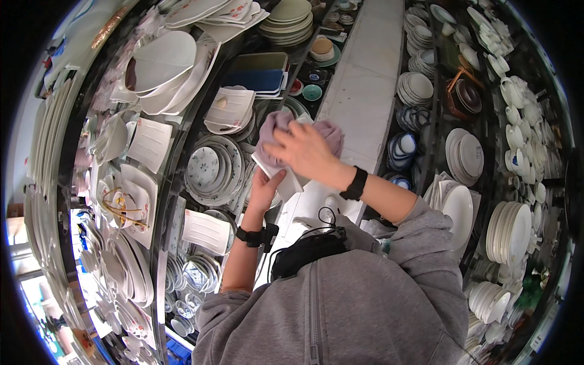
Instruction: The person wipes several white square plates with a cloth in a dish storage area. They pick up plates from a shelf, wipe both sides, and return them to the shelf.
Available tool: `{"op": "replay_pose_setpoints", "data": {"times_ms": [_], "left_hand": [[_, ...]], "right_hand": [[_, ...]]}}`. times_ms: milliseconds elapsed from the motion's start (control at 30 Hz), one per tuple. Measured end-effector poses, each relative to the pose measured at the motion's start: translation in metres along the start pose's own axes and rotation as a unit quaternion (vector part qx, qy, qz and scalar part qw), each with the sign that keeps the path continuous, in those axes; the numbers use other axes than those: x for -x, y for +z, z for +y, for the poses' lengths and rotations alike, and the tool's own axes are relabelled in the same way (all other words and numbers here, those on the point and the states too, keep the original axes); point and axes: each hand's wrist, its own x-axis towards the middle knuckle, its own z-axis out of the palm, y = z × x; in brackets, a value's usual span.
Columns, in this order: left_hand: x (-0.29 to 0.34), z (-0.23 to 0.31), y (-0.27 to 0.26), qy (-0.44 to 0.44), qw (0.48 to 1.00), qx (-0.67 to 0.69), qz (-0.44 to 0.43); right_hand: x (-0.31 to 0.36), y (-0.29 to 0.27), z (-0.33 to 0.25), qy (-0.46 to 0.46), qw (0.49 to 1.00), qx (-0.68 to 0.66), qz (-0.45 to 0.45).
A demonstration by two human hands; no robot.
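My left hand grips a white rectangular plate by its near edge, thumb on top. A bunched mauve cloth covers most of that plate. Over the cloth lies my right hand, slightly blurred, its fingers bent into the fabric and pressing it on the plate. The plate's far part is hidden under the cloth and my hand. Both are held above the aisle, next to the left shelf.
Stacked round patterned plates and white rectangular dishes crowd the shelf at left. Across the pale aisle floor, the right shelves hold bowls, oval plates and white cups. Leaf-shaped plates jut out at upper left.
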Motion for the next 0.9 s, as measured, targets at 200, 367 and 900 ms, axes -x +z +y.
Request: {"op": "replay_pose_setpoints", "data": {"times_ms": [200, 367, 900], "left_hand": [[0.005, 0.014, 0.004, -0.012, 0.998, 0.028, 0.059], [-0.004, 0.016, -0.002, 0.021, 0.992, 0.089, 0.089], [-0.01, 0.019, -0.008, 0.032, 0.983, 0.117, 0.14]], "right_hand": [[-0.001, -0.023, 0.008, 0.081, 0.997, -0.016, 0.005], [0.019, -0.025, -0.014, 0.086, 0.994, -0.064, -0.035], [0.085, -0.004, 0.011, 0.113, 0.987, 0.002, -0.117]]}}
